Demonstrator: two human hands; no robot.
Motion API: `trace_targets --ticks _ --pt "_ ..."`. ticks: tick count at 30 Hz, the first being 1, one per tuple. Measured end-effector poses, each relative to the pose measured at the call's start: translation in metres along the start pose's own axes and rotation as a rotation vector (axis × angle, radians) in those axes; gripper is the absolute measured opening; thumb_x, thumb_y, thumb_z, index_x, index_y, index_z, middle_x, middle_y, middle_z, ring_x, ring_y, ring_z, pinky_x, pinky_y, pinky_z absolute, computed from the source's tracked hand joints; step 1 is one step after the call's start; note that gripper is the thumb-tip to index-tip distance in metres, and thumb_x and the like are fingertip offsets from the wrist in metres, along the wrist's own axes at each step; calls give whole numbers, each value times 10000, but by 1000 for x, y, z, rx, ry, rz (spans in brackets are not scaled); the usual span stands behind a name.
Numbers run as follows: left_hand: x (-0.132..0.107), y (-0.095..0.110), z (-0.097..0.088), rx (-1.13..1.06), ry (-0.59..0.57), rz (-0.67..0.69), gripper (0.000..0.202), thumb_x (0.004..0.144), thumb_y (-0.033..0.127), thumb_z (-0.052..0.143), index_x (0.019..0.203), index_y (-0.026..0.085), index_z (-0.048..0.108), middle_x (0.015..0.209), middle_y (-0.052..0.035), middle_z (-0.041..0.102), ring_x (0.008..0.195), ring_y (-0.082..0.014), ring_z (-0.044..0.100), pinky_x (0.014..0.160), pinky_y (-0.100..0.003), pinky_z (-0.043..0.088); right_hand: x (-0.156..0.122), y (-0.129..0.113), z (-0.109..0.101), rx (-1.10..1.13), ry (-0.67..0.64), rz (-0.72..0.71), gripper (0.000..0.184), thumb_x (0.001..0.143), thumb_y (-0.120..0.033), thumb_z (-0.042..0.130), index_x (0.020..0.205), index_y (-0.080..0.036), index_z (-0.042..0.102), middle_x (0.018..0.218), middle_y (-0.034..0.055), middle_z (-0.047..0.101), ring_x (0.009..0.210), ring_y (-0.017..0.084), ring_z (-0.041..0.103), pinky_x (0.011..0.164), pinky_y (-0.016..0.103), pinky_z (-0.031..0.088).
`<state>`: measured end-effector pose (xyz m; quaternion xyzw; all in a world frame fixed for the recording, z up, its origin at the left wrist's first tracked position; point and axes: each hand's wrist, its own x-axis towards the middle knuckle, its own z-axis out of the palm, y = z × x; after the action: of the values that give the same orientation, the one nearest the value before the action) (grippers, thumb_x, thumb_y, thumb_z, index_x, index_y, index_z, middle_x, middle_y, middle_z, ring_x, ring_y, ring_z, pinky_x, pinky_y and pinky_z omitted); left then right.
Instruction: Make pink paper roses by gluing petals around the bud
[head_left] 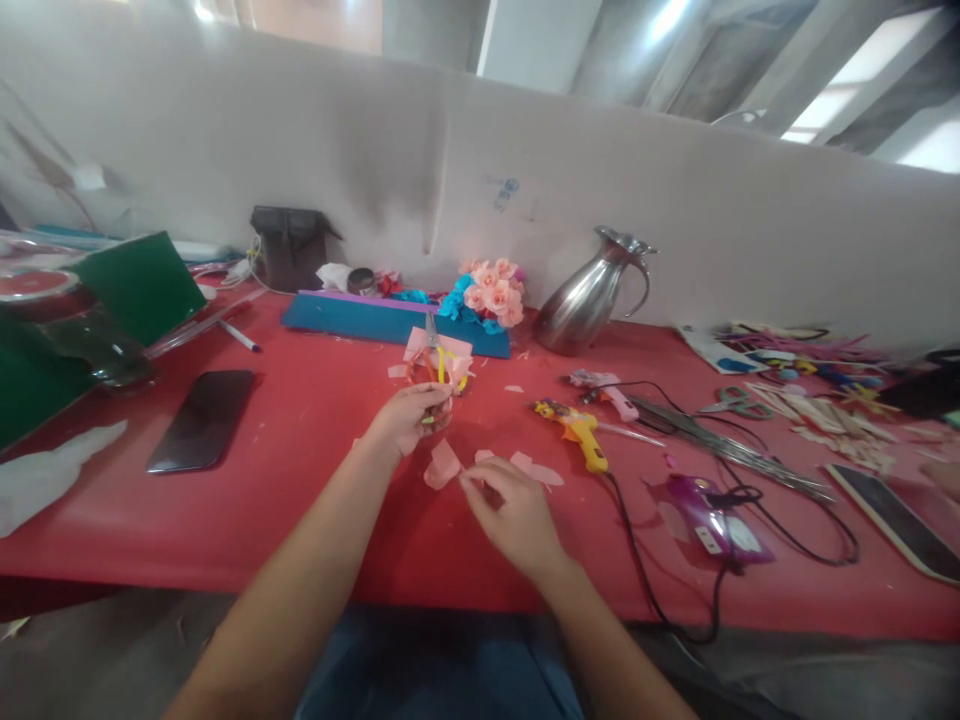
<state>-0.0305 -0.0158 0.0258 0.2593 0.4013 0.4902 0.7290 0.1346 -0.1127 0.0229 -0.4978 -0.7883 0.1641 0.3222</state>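
- Left hand (415, 415): fingers curled beside metal-bladed scissors (431, 332); hold unclear.
- Right hand (514, 508): thumb and forefinger nearly meeting at a curved pink paper piece (443, 465) between the hands (pinched or not, I cannot tell).
- Shiny steel jug (584, 305), contents hidden.

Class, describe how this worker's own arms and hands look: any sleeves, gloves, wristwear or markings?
The left hand and right hand wear no gloves. The left forearm and right forearm are bare where they show, with no sleeve, watch or bracelet visible. Rings and small markings are too blurred to tell.
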Motion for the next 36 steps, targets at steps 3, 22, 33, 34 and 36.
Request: trace_targets --ticks 3,22,33,34,36 --pt "0 0 1 1 -1 -1 123 640 218 707 703 149 627 535 26 514 476 -51 470 575 -209 464 3 3 0 -75 50 143 154 801 -307 533 890 -207 609 832 40 654 729 166 590 676 286 447" --pt "-3 2 1 28 -33 23 152 616 234 716 705 141 635 526 24 503 488 -57 461 517 -189 405 16 -18 14 -322 -121 4 75 722 -177 548 758 -208 607 829 48 626 824 210 495 700 308 367" --pt "-3 3 1 57 -13 16 127 638 217 709 708 142 635 546 19 529 482 -48 469 537 -191 411 24 -17 19 -266 -230 55 102 758 -152 544 720 -204 623 783 41 645 775 198 526 678 303 368" --pt "-4 3 2 55 -8 17 121 640 213 707 705 141 635 546 18 531 483 -47 471 540 -191 413 24 -18 19 -252 -235 48 114 774 -155 536 739 -208 631 802 41 648 792 197 529 691 304 373" --pt "-4 4 2 51 -3 17 109 646 206 702 701 140 635 546 15 535 485 -47 473 545 -191 416 23 -20 18 -231 -251 35 148 799 -143 512 765 -210 639 832 44 652 819 195 534 724 310 379"
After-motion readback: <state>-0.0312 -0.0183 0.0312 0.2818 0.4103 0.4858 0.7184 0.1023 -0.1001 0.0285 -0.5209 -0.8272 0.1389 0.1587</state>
